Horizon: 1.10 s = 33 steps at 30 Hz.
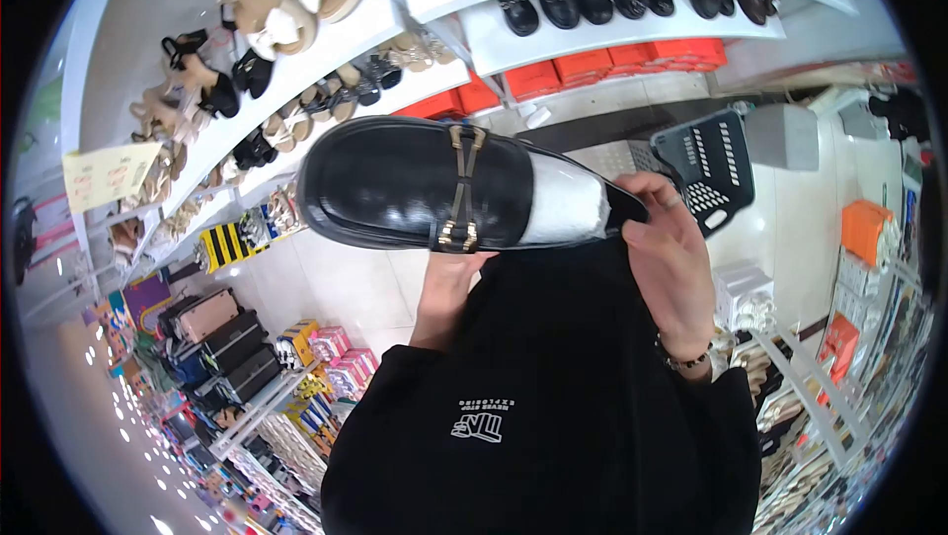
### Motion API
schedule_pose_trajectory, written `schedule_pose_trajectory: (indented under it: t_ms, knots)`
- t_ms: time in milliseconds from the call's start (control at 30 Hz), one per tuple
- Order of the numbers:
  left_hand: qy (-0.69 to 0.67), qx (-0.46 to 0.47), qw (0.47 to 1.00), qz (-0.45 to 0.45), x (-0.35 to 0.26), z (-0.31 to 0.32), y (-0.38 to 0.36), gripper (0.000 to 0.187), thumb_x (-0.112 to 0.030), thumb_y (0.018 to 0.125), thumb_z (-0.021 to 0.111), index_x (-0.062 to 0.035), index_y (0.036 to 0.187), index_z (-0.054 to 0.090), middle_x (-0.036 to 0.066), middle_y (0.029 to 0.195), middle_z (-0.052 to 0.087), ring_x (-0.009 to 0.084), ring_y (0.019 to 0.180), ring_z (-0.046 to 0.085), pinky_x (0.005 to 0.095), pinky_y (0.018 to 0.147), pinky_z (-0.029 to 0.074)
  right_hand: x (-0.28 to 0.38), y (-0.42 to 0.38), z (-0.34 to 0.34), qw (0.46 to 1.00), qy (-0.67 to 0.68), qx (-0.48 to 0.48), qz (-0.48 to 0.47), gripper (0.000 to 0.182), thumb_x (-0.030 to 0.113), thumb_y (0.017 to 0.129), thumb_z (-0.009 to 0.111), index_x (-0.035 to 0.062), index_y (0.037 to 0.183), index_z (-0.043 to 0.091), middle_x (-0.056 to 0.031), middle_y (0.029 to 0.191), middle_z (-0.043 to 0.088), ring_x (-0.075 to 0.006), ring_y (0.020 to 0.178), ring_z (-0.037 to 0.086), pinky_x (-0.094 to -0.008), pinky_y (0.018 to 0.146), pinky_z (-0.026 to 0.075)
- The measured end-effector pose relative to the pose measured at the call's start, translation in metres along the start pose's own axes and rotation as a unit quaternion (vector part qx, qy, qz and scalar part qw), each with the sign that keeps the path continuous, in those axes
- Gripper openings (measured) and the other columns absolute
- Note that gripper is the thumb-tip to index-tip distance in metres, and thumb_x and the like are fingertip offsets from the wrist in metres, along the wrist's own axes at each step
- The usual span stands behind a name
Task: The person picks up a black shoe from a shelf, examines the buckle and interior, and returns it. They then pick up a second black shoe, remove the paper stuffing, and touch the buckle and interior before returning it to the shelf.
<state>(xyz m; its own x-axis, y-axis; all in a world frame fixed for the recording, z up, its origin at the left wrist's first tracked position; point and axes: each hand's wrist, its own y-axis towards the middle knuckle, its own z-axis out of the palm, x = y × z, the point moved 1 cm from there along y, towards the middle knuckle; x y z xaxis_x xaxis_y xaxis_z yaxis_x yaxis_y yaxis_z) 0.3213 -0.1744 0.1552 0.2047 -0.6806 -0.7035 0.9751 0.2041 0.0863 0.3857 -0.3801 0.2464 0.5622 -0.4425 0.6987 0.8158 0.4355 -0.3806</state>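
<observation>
A shiny black loafer (385,179) with a gold-trimmed strap across its top is held up in front of me, toe to the left. White stuffing (565,201) fills its opening. My right hand (667,253) grips the loafer at the heel, thumb and fingers closed on the back edge. Under the front part, my left hand (446,296) supports the shoe from below. Its fingers are mostly hidden behind the loafer.
Beyond the loafer, white shelves (632,36) carry rows of shoes, with orange boxes (592,66) beneath. A dark plastic basket (706,164) sits on the floor at right. Suitcases (232,347) and boxed goods stand at lower left. A handwritten sign (111,177) hangs at left.
</observation>
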Motion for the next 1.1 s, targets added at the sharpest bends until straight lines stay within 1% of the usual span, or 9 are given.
schedule_pose_trajectory:
  t_ms: [67, 167, 267, 433, 500, 567, 600, 733, 1100]
  knots:
    - [0.042, -0.07, 0.993, -0.082, -0.012, 0.004, 0.003, 0.076, -0.036, 0.074, 0.076, -0.0074, 0.134, 0.041, 0.018, 0.13, 0.047, 0.0294, 0.118, 0.048, 0.0457, 0.101, 0.039, -0.006, 0.003, 0.003, 1.0, -0.014, 0.012, 0.005, 0.041, -0.003, 0.077, 0.059, -0.0003, 0.116, 0.047, -0.0062, 0.113, 0.047, -0.0138, 0.108, 0.044, -0.0256, 0.091, 0.036]
    - [0.008, -0.039, 0.995, -0.094, -0.026, -0.002, 0.01, 0.063, -0.045, 0.086, 0.059, -0.0086, 0.135, 0.042, 0.022, 0.131, 0.046, 0.0338, 0.121, 0.046, 0.0473, 0.1, 0.04, -0.018, 0.007, 0.01, 0.998, -0.065, 0.021, -0.003, 0.044, -0.004, 0.076, 0.06, 0.0, 0.118, 0.046, -0.007, 0.117, 0.046, -0.0156, 0.112, 0.043, -0.0274, 0.094, 0.035]
    - [-0.041, -0.064, 0.992, -0.101, -0.034, -0.014, 0.006, 0.062, -0.046, 0.088, 0.056, -0.0088, 0.135, 0.041, 0.023, 0.133, 0.044, 0.0352, 0.123, 0.045, 0.049, 0.101, 0.039, -0.022, 0.013, 0.024, 0.944, -0.279, 0.061, -0.165, 0.054, -0.001, 0.074, 0.066, -0.0007, 0.123, 0.044, -0.0096, 0.119, 0.047, -0.0185, 0.113, 0.044, -0.0326, 0.098, 0.033]
    - [-0.056, -0.059, 0.995, -0.059, -0.056, -0.024, 0.001, 0.065, -0.036, 0.085, 0.063, -0.0034, 0.136, 0.038, 0.021, 0.136, 0.042, 0.0287, 0.123, 0.045, 0.0413, 0.103, 0.038, -0.034, 0.026, 0.059, 0.891, -0.376, 0.09, -0.236, 0.06, -0.003, 0.07, 0.07, 0.0002, 0.125, 0.046, -0.0121, 0.115, 0.053, -0.0221, 0.106, 0.05, -0.0322, 0.093, 0.038]
    - [-0.007, -0.071, 0.996, -0.049, -0.055, -0.04, -0.015, 0.069, -0.042, 0.083, 0.065, -0.006, 0.136, 0.039, 0.019, 0.136, 0.043, 0.0319, 0.125, 0.043, 0.0468, 0.106, 0.034, -0.039, 0.031, 0.072, 0.787, -0.505, 0.099, -0.34, 0.055, 0.0, 0.068, 0.074, 0.0017, 0.118, 0.053, -0.0142, 0.113, 0.054, -0.0261, 0.104, 0.053, -0.0332, 0.086, 0.044]
    - [0.05, -0.13, 0.99, -0.002, -0.043, -0.069, -0.045, 0.08, -0.033, 0.072, 0.078, -0.0023, 0.135, 0.039, 0.017, 0.136, 0.044, 0.0283, 0.125, 0.044, 0.0426, 0.106, 0.034, -0.046, 0.038, 0.087, 0.772, -0.513, 0.177, -0.33, 0.048, -0.006, 0.067, 0.072, 0.0063, 0.111, 0.06, -0.0127, 0.109, 0.056, -0.0277, 0.092, 0.059, -0.0339, 0.077, 0.049]
    - [-0.03, -0.13, 0.991, -0.032, -0.048, -0.075, -0.047, 0.085, -0.011, 0.069, 0.078, -0.0029, 0.139, 0.031, 0.009, 0.137, 0.043, 0.0222, 0.127, 0.041, 0.0382, 0.108, 0.03, -0.048, 0.041, 0.094, 0.761, -0.537, 0.192, -0.309, 0.051, -0.008, 0.065, 0.071, 0.0081, 0.112, 0.06, -0.0115, 0.107, 0.056, -0.027, 0.091, 0.059, -0.0338, 0.075, 0.05]
    - [-0.11, -0.139, 0.982, -0.067, -0.066, -0.074, -0.046, 0.054, -0.025, 0.078, 0.074, 0.0042, 0.118, 0.053, 0.01, 0.112, 0.061, 0.0176, 0.104, 0.059, 0.0317, 0.093, 0.045, -0.064, 0.051, 0.106, 0.683, -0.604, 0.231, -0.341, 0.058, -0.008, 0.06, 0.072, 0.0121, 0.113, 0.059, -0.0093, 0.104, 0.055, -0.0253, 0.088, 0.059, -0.0331, 0.068, 0.05]
    - [-0.07, -0.183, 0.97, -0.141, -0.064, -0.087, -0.039, 0.055, -0.037, 0.086, 0.065, 0.0058, 0.118, 0.051, 0.009, 0.107, 0.062, 0.0139, 0.097, 0.06, 0.0272, 0.087, 0.047, -0.084, 0.066, 0.13, 0.593, -0.683, 0.223, -0.363, 0.065, -0.006, 0.059, 0.074, 0.0111, 0.119, 0.055, -0.0114, 0.109, 0.053, -0.0268, 0.088, 0.06, -0.0334, 0.066, 0.051]
